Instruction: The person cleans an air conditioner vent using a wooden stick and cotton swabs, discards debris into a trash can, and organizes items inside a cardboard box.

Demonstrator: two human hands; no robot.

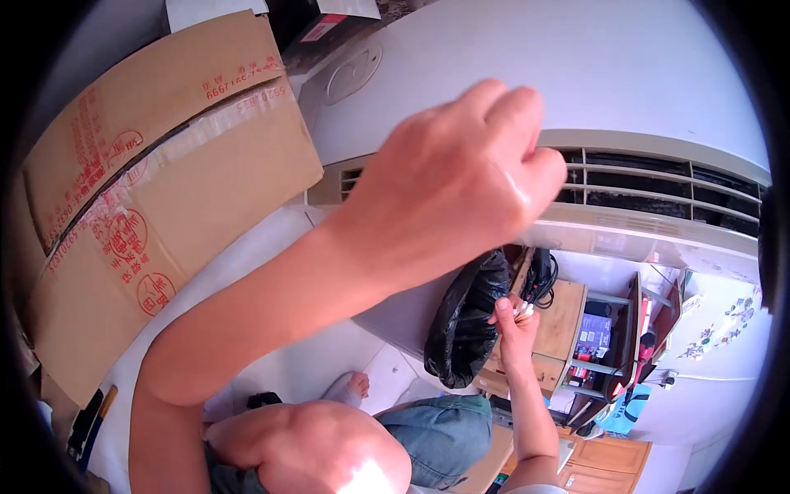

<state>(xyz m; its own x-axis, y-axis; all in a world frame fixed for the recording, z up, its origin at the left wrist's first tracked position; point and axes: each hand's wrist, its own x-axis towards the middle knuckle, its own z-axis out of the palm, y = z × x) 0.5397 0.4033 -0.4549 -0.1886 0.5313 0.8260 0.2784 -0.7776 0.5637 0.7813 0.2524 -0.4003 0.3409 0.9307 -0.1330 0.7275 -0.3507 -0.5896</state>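
Note:
My left hand [469,165] is closed, its back toward me, in front of the slatted vent [634,183] of a large white appliance. Whatever its fingers may pinch is hidden behind them. Lower down, my right hand [517,331] is closed around several thin sticks with white tips, which look like cotton swabs [524,310]. Just left of that hand is a black plastic bag [461,329] with its mouth open. Dark dust shows between the vent's slats.
A big taped cardboard box [206,189] with red print fills the left side. My bent knee [321,445] is at the bottom. Black cables [541,276] lie beside a wooden cabinet [559,317]. Shelves with boxes [594,331] stand farther right.

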